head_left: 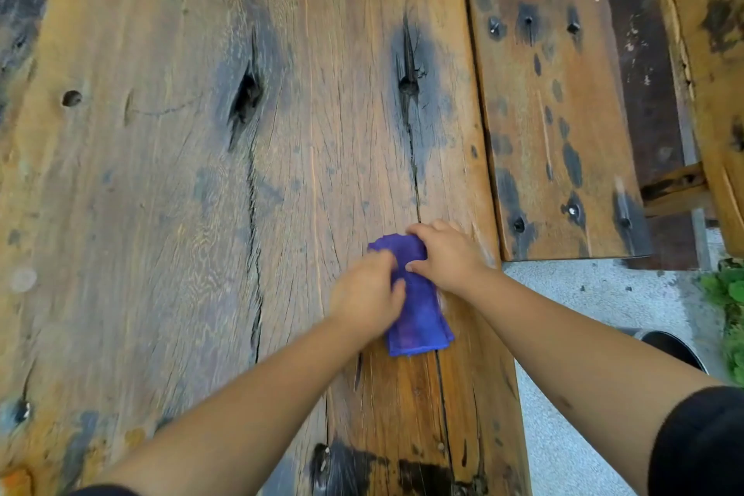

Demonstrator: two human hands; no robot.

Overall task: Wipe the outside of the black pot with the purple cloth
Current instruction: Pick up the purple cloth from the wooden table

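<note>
While both hands work w/ curled fingers, the purple cloth [416, 306] lies folded on the wooden table [169, 213]. Left hand [368, 302] grip pinches its left edge; right hand [447, 258] grip holds its far end.

— Looking evenly lit all over the wooden table [169, 181]: soft, flat daylight, no hard shadows, direction of the light impossible to tell.

— Catching any glare?

— Only a faint sheen on the boards just right of the table. Colours reading clear, nothing burnt out, nothing sunk in dark.

— Blurring anywhere?

— Smearing at the near end of the table, around both forearms and the purple cloth [414, 302]. Sharper grain showing toward the table's middle. Bending outward at the table's edges, wide-angle stretching near the frame corners.
</note>
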